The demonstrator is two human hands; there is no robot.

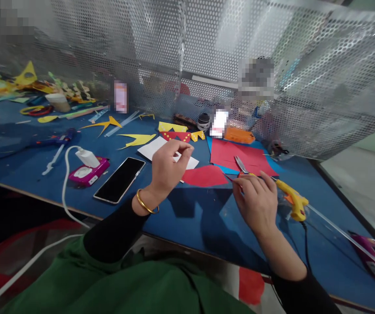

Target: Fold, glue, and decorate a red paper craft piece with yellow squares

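Observation:
My left hand [169,168] is raised over the white paper [151,148], thumb and fingertips pinched together. Whatever is between them, if anything, is too small to make out. At the right, my right hand [257,203] is closed in a pinch, with a thin dark red strip [229,178] showing at its fingertips. Between the hands lies a cut red paper piece [205,175] with a curved edge. Scissors [240,164] rest on a red sheet [226,152] just beyond my right hand, their handles partly hidden by it. Blue paper [228,170] shows under the sheet.
A yellow glue gun [294,200] lies right of my right hand. On the left are a black-screened phone [120,179], a purple socket block [89,172] with a white plug, and a blue glue gun [59,138]. Paper masks [174,134] lie near the perforated metal screen [207,52].

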